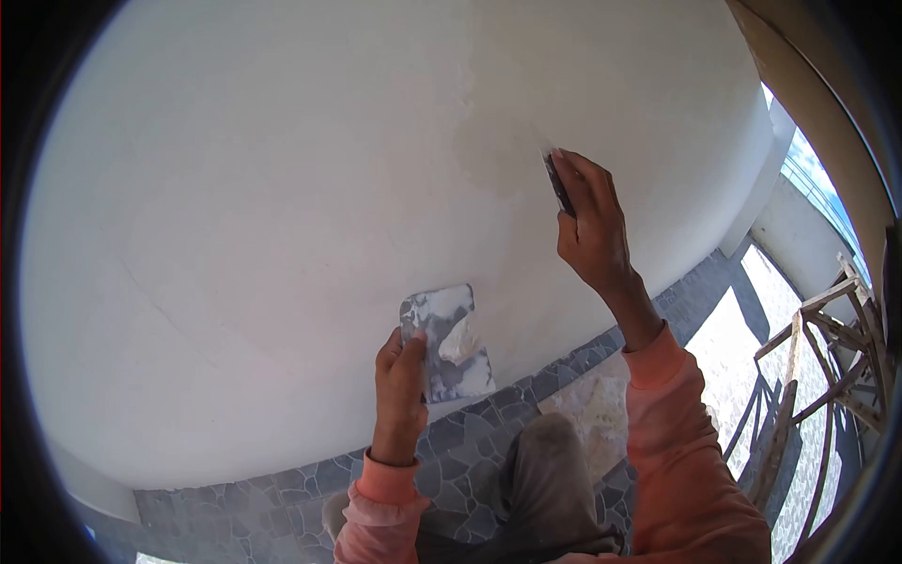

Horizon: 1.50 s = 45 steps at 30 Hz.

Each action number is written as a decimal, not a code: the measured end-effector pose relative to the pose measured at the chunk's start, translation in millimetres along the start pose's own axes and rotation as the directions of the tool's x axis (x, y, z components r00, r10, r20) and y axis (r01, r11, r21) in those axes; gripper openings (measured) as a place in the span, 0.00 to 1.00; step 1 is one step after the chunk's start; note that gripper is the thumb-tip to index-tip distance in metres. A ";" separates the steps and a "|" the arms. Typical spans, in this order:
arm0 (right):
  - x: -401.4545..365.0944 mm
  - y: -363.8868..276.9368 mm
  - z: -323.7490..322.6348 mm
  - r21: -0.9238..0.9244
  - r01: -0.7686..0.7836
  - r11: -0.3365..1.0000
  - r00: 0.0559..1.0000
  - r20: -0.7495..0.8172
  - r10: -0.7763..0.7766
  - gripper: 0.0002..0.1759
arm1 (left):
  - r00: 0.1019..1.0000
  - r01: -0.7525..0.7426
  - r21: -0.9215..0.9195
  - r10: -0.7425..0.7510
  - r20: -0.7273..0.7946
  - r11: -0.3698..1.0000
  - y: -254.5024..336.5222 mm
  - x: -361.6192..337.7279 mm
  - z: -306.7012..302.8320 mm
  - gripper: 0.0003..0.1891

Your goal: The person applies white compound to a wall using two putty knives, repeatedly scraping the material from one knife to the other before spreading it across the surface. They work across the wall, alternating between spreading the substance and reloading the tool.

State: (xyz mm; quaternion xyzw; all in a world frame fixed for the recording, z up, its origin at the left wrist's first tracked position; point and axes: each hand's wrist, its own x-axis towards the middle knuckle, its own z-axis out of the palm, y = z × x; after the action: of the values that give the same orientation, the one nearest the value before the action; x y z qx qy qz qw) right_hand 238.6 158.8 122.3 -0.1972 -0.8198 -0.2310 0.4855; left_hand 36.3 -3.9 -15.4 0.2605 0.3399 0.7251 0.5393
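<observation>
My left hand [401,381] is wrapped round the edge of a flat grey putty board [436,365], its thumb on the face. White putty [460,340] lies in a lump on the board, with smears around it. Higher up and to the right, my right hand [597,230] grips the dark handle of a putty knife [560,183]. The knife's thin blade points up and left at the white wall [263,207] and appears to touch it. Beside the blade, a slightly darker, damp-looking patch [493,146] runs up the wall.
Grey stone-patterned floor [282,503] meets the foot of the wall. A stained sheet [597,414] lies on it near my bent knee [550,451]. On the right stands a rough wooden trestle [799,367] in sunlight, with a low wall behind it.
</observation>
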 end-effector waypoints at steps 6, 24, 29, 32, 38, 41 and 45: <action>-29.6 22.0 14.5 0.075 -0.246 0.966 0.967 -0.052 0.250 0.32 | 1.000 -0.015 0.010 0.015 -0.013 1.000 -1.8 1.5 -3.9 0.15; -60.4 -2.9 42.5 -0.103 -0.047 0.994 0.995 -0.089 0.038 0.37 | 1.000 -0.005 0.011 0.005 -0.021 1.000 0.6 -0.3 -2.4 0.15; -53.9 1.2 76.5 -0.289 -0.044 0.956 0.993 -0.121 0.009 0.31 | 0.999 -0.019 -0.012 0.018 -0.029 1.000 1.4 -1.1 0.5 0.15; -73.8 -14.7 91.4 -0.368 0.003 0.930 0.993 -0.108 -0.046 0.25 | 0.999 -0.029 0.013 0.029 -0.014 0.999 2.0 -1.9 -0.7 0.15; -94.6 -17.3 62.5 -0.095 0.037 0.995 0.998 0.056 -0.032 0.32 | 1.000 -0.008 -0.014 0.007 -0.017 1.000 -0.7 1.9 -2.9 0.15; -70.2 -2.8 41.0 0.017 -0.188 0.982 0.980 -0.068 0.188 0.37 | 1.000 -0.014 0.005 0.014 -0.008 1.000 -2.8 2.5 -5.1 0.15; -47.1 14.0 41.0 -0.033 -0.300 0.953 0.952 -0.081 0.297 0.39 | 1.000 -0.004 -0.001 0.004 -0.006 1.000 -0.3 1.7 -3.4 0.15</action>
State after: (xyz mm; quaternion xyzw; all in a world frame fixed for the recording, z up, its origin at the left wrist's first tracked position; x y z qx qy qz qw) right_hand 238.6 188.9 65.9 -0.3208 -0.7565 -0.1805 0.5406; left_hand 33.4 -3.0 -17.8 0.2588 0.3408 0.7272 0.5367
